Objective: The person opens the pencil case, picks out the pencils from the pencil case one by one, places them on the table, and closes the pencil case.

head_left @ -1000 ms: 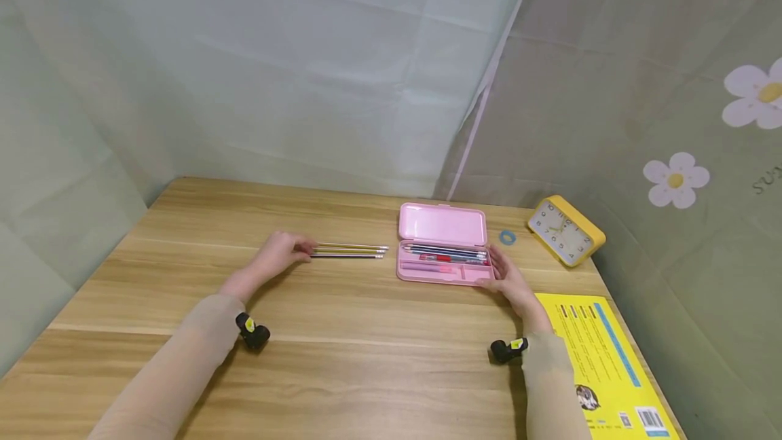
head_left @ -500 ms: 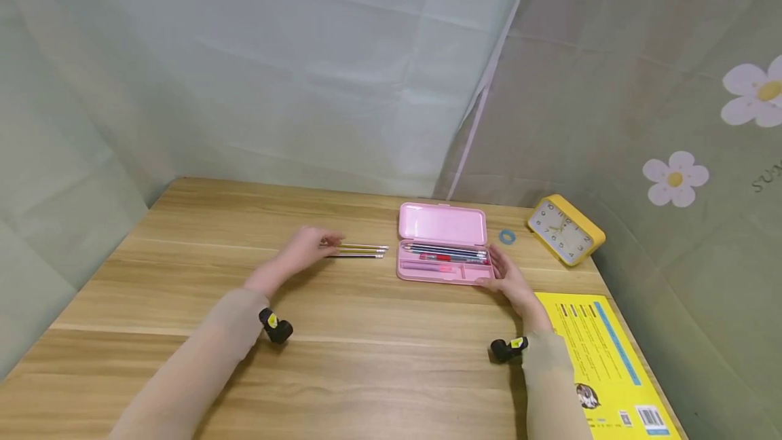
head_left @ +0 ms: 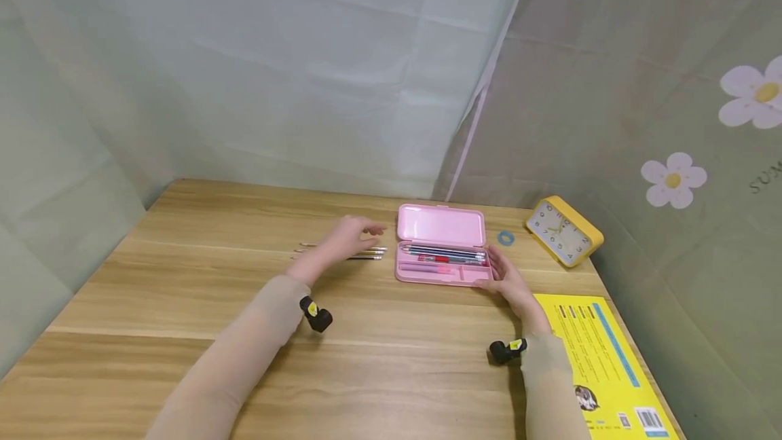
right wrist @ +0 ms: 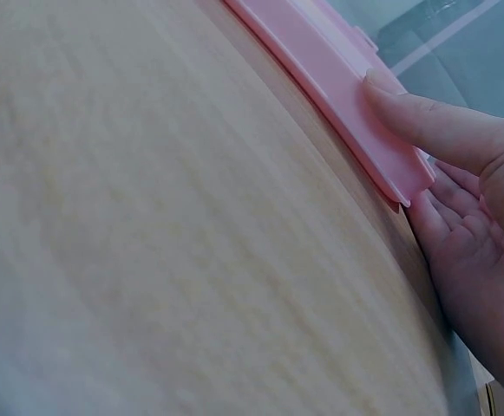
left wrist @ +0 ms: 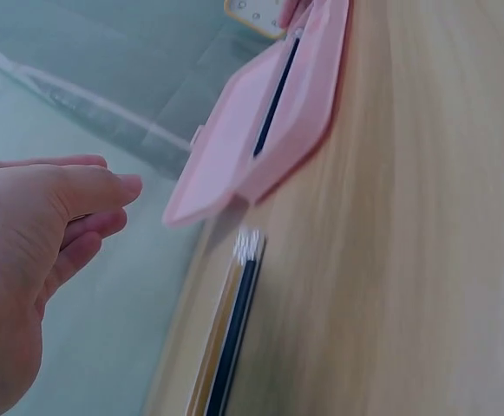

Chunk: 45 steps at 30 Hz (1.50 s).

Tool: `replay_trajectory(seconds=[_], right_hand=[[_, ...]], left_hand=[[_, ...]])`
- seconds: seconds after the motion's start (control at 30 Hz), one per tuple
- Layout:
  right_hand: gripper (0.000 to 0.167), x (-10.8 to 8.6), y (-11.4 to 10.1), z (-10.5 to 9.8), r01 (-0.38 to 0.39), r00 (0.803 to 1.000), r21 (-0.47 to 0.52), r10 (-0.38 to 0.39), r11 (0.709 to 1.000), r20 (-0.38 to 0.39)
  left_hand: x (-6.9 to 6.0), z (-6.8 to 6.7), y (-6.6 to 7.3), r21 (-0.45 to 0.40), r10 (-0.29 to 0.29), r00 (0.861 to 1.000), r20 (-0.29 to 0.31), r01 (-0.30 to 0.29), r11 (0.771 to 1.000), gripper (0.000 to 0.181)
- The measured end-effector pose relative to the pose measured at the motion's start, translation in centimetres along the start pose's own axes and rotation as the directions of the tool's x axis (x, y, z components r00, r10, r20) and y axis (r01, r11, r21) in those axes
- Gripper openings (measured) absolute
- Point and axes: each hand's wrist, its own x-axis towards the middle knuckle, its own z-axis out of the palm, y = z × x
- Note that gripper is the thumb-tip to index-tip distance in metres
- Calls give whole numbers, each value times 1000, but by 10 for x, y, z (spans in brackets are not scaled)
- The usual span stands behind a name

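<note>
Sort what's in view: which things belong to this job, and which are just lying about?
Likely part of the job: pink pencil case, held by the right hand; pens and dark pencils inside; loose pencils near the left hand.

Apparently just lying about: yellow analog clock; blue ring; yellow book.

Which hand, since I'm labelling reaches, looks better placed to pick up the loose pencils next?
Probably the left hand: it hovers empty over the loose pencils, while the right hand holds the pink case.
</note>
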Motion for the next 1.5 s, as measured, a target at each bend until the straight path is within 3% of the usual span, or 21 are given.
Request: replay_trajectory(seconds=[0.33, 0.63, 0.83, 1.17, 1.5], right_hand=[[97, 0, -1, -1, -1, 1000, -25, 1, 1000, 11], [97, -1, 1, -1, 1, 1000, -17, -1, 1000, 5], [97, -1, 1, 1, 3, 1000, -2, -3, 1000, 4], [97, 0, 2, 3, 8, 1000, -5, -8, 1000, 7], [96, 0, -2, 2, 2, 1000, -13, -2, 1000, -7]], left_hand=[[29, 17, 24, -13, 92, 995, -38, -92, 996, 39], [47, 31, 37, -24, 120, 992, 42, -119, 993, 46], [54, 43, 35, -41, 128, 988, 85, -125, 991, 44], [55, 59, 29, -75, 75, 988, 136, -65, 995, 42], [58, 66, 25, -15, 95, 981, 170, -94, 995, 41]])
